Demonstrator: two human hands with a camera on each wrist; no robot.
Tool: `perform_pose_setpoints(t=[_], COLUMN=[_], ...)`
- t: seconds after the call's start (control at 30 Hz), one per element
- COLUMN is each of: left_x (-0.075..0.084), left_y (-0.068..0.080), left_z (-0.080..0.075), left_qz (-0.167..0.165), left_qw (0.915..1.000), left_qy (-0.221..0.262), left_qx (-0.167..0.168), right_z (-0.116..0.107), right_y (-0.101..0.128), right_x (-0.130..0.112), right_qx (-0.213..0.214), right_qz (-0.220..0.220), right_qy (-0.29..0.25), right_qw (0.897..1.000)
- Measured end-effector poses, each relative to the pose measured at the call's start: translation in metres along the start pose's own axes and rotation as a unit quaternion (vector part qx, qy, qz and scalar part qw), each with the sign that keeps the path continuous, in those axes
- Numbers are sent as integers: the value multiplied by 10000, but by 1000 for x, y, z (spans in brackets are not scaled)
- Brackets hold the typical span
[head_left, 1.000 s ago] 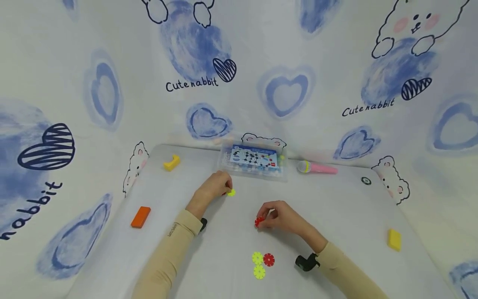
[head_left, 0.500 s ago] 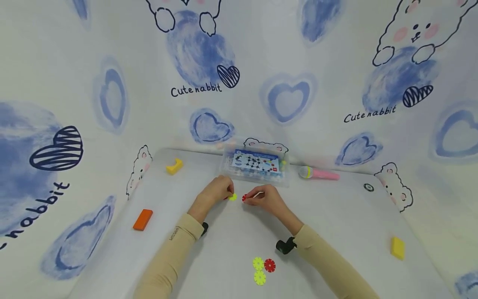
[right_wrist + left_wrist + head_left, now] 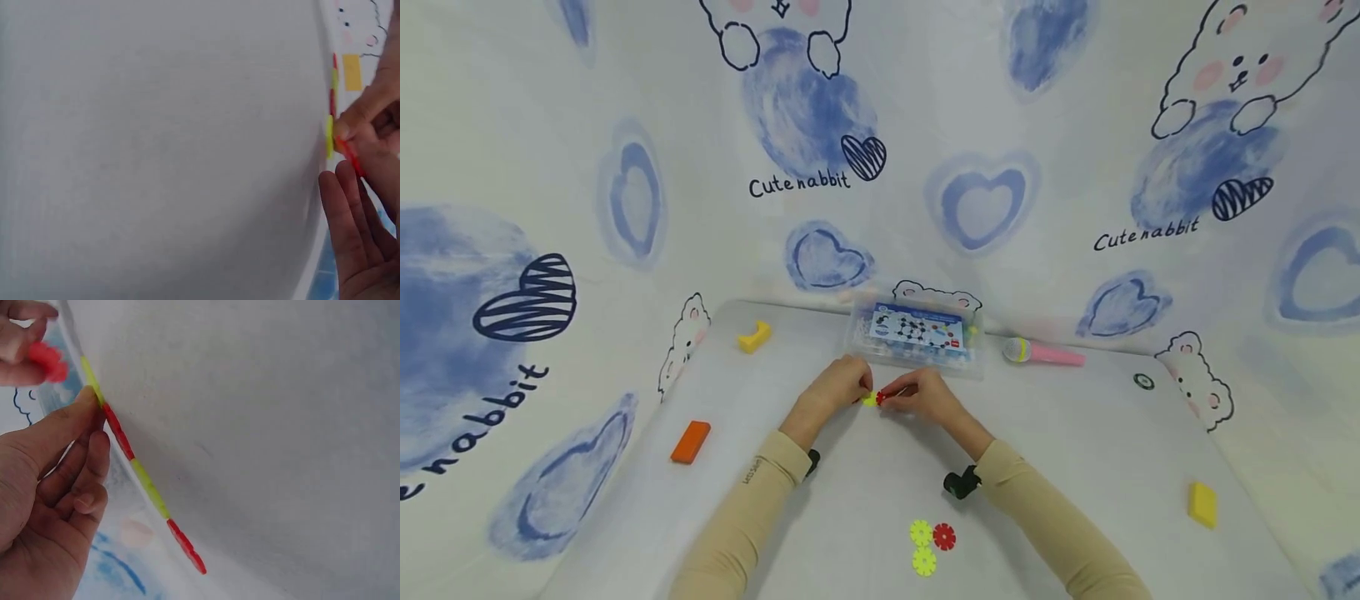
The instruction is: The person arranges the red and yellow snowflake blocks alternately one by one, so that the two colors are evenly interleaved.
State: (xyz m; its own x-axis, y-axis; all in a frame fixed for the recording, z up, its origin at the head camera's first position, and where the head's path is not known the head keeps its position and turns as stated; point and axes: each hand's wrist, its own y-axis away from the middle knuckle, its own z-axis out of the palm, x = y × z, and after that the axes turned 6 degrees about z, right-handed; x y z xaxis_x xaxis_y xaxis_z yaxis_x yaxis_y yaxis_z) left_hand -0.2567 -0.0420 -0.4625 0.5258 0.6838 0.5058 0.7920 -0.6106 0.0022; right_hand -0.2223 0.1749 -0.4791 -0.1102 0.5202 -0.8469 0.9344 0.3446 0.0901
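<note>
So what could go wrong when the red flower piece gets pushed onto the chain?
1. The right hand pinches the red piece by its edge only, so it might slip out or go on crooked.
2. The left hand holds the chain near one end. The rest lies loose on the table, so a hard push could bend it or pop a joint apart.

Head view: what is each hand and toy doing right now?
left hand: pinches the chain of discs.
chain of discs: red and yellow, joined in a row.
right hand: pinches the red disc.
red disc: held at the chain's yellow end.
three discs: lying flat, joined.
clear box: lid on.
pink microphone: lying on its side.
</note>
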Motion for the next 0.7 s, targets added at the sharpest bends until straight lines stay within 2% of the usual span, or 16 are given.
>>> perform_pose_setpoints(t=[0.1, 0.4, 0.7], left_x=[0, 2, 2], left_y=[0, 0, 2], left_z=[0, 0, 0], left_qz=[-76, -83, -119], left_qw=[10000, 10000, 9999], left_qy=[12, 49, -16], left_qx=[-24, -21, -16], right_z=[3, 4, 2], right_y=[-1, 0, 2], right_x=[0, 3, 4], right_qx=[-55, 126, 156], right_qz=[64, 315, 229], right_qy=[122, 565, 739], right_qw=[9999, 9978, 9969])
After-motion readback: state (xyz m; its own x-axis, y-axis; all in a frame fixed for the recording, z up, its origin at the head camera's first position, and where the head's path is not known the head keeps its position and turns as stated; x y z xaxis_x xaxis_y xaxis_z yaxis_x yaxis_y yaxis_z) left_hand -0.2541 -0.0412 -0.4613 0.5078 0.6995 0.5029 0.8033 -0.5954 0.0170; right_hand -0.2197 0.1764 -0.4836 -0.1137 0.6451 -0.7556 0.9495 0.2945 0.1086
